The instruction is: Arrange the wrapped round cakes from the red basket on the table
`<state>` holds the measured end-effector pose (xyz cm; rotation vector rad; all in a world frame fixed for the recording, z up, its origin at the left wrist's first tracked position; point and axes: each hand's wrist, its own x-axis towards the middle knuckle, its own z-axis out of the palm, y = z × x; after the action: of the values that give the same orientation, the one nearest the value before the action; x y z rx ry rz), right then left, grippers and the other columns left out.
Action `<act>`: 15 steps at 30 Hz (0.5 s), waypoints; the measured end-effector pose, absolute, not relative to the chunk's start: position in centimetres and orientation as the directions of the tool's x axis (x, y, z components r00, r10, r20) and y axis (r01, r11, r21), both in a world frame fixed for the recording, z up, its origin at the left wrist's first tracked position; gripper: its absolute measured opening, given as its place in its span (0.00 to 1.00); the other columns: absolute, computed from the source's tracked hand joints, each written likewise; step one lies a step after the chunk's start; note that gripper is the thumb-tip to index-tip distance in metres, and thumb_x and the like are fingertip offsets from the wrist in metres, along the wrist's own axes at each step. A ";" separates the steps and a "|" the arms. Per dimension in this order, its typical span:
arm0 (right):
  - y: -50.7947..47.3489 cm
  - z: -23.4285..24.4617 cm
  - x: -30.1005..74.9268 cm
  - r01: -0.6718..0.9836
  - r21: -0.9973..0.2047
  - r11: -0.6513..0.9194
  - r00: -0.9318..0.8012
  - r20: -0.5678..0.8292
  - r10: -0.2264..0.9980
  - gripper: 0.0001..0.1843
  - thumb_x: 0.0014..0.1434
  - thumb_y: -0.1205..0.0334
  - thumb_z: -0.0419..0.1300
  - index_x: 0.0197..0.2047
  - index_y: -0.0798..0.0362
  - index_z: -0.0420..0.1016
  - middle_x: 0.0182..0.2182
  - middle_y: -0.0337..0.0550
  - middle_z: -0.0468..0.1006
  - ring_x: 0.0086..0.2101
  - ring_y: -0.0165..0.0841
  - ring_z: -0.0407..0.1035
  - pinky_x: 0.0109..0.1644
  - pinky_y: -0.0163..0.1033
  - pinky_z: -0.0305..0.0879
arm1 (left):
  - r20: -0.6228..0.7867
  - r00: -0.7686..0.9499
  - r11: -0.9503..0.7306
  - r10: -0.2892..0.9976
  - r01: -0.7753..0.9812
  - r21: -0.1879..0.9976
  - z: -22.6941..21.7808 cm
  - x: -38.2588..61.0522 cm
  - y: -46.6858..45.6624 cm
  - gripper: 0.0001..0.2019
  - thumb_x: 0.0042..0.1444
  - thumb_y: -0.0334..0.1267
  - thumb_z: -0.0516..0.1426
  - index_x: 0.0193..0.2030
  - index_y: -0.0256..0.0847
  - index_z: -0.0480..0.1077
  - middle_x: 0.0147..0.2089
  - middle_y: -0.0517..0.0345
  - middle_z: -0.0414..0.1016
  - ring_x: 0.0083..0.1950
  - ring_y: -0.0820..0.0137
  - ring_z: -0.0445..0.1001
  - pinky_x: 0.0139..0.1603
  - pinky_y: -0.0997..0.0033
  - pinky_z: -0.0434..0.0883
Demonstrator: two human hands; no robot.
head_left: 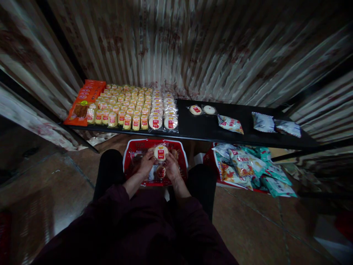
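Wrapped round cake [160,152] above the red basket [126,156]

The left hand [147,162] and the right hand [172,167] hold this cake together, the fingers closed at its two sides. It is just before the front edge of the black shelf [197,126]. On the shelf, similar cakes [170,122] make two rows, beside many small yellow cakes [121,117]. At the left end lies an orange bag [85,102]; near the right end, a pale bag [288,127].

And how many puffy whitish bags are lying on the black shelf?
3: a red-printed bag lies right of centre on the black shelf; a second bag and a third bag lie side by side nearer its right end. None looks hidden.
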<state>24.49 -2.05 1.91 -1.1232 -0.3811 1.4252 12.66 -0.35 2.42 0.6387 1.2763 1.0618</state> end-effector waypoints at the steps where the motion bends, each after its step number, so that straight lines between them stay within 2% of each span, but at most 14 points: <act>1: -2.1 1.9 24.5 -0.576 -0.786 -0.225 0.195 -0.399 0.896 0.17 0.42 0.55 0.67 0.38 0.49 0.76 0.30 0.35 0.80 0.27 0.29 0.71 0.28 0.32 0.64 | -0.448 -0.059 0.418 0.892 -0.267 0.868 2.5 12.7 -0.4 0.13 0.46 0.25 0.60 0.40 0.37 0.70 0.38 0.54 0.78 0.37 0.69 0.76 0.40 0.69 0.73; 4: -2.1 1.7 24.4 -0.574 -0.791 -0.210 0.223 -0.398 0.890 0.19 0.42 0.56 0.68 0.40 0.49 0.76 0.28 0.34 0.80 0.26 0.29 0.70 0.28 0.32 0.63 | -0.444 -0.108 0.416 0.890 -0.207 0.885 2.8 12.8 -0.5 0.15 0.47 0.24 0.58 0.43 0.38 0.69 0.37 0.54 0.76 0.33 0.69 0.75 0.37 0.68 0.72; 6: -2.1 1.6 24.3 -0.569 -0.796 -0.207 0.237 -0.400 0.885 0.21 0.41 0.56 0.68 0.42 0.49 0.76 0.29 0.35 0.80 0.26 0.29 0.71 0.28 0.32 0.64 | -0.412 -0.163 0.393 0.896 -0.139 0.909 2.9 12.9 -0.5 0.15 0.47 0.23 0.57 0.43 0.39 0.68 0.36 0.55 0.75 0.34 0.69 0.74 0.38 0.68 0.71; 11: -2.0 0.8 24.1 -0.520 -0.828 -0.209 0.303 -0.408 0.861 0.24 0.42 0.53 0.67 0.44 0.48 0.76 0.32 0.37 0.81 0.29 0.31 0.73 0.32 0.35 0.67 | -0.293 -0.223 0.301 0.930 0.000 0.954 3.2 12.8 -0.7 0.16 0.42 0.21 0.59 0.37 0.42 0.71 0.41 0.56 0.76 0.47 0.65 0.73 0.53 0.66 0.66; 15: -2.0 0.4 24.3 -0.435 -0.879 -0.194 0.321 -0.353 0.879 0.25 0.44 0.51 0.66 0.47 0.47 0.75 0.37 0.38 0.80 0.36 0.35 0.73 0.41 0.39 0.69 | -0.257 -0.198 0.277 0.946 0.082 0.957 3.7 12.8 -1.0 0.15 0.45 0.25 0.61 0.39 0.43 0.73 0.47 0.53 0.75 0.52 0.62 0.71 0.59 0.63 0.62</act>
<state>24.33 -1.96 0.42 -1.2666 -0.4701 1.2653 12.85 -1.03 3.67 0.9859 1.5417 1.0797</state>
